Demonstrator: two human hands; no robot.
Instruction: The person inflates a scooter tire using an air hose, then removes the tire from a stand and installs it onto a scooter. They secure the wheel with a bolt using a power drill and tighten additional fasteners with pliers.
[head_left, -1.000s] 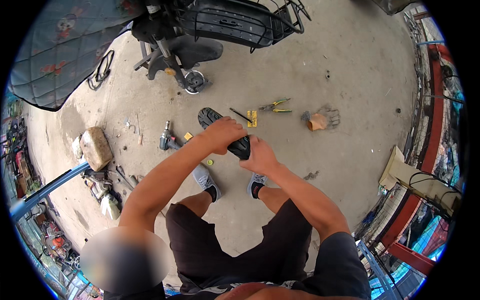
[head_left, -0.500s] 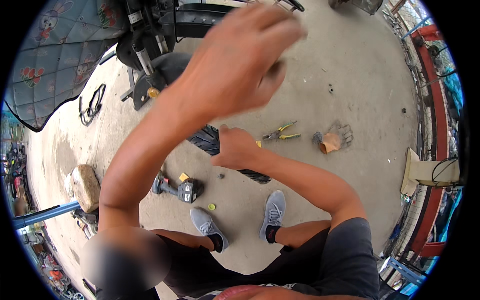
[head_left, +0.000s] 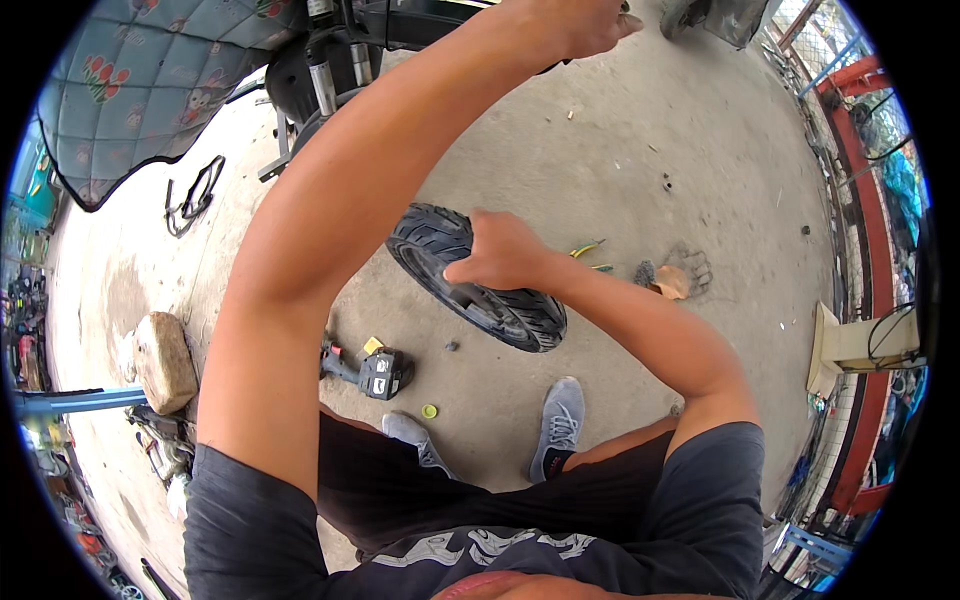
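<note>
My right hand (head_left: 495,255) grips a black treaded tire (head_left: 512,320) at its upper side, thumb lying across the sidewall; the tire is held tilted above the floor. My left arm reaches up across the picture, and my left hand (head_left: 600,30) is at the top edge with its fingers curled, partly out of view; what they hold, if anything, I cannot make out. The hand is beside the dark front parts of a two-wheeler (head_left: 322,82). Yellow-handled pliers (head_left: 586,249) lie partly behind the tire and my right hand.
A quilted cover (head_left: 140,90) hangs upper left. On the concrete floor are a cordless tool (head_left: 380,375), a green cap (head_left: 429,410), a dirty glove (head_left: 672,280) and a stone block (head_left: 165,360). Blue bars (head_left: 80,400) and a red steel beam (head_left: 868,230) line the sides.
My left hand has left the tire and risen to the top edge. The tire, in my right hand, has tilted so that more of its sidewall shows.
</note>
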